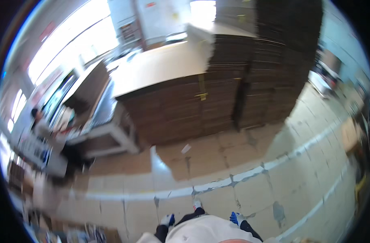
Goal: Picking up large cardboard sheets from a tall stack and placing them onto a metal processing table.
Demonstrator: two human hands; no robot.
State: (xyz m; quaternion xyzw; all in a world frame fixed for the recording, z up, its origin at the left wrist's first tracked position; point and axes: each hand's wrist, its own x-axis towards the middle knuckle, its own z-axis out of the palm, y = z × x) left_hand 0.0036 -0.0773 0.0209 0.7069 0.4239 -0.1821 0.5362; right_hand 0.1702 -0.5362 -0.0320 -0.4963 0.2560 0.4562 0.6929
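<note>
My left hand (167,220), in a white and blue work glove, hangs low beside my body over the tiled floor. Its fingers look loosely open, and nothing shows in them. On the other side my right hand (236,218) wears a matching glove, its blue fingers slightly apart and empty. Neither hand touches anything. One of my shoes (198,203) shows between them, near a painted white floor line (217,184). Ahead stand tall stacks of brown cardboard sheets (173,109), some distance from both hands.
A person (45,129) stands at a machine on the far left, near a pale-framed table (112,131). A scrap of paper (186,148) lies before the stacks. Cartons (349,135) line the right side; more piled goods (75,233) sit at the lower left.
</note>
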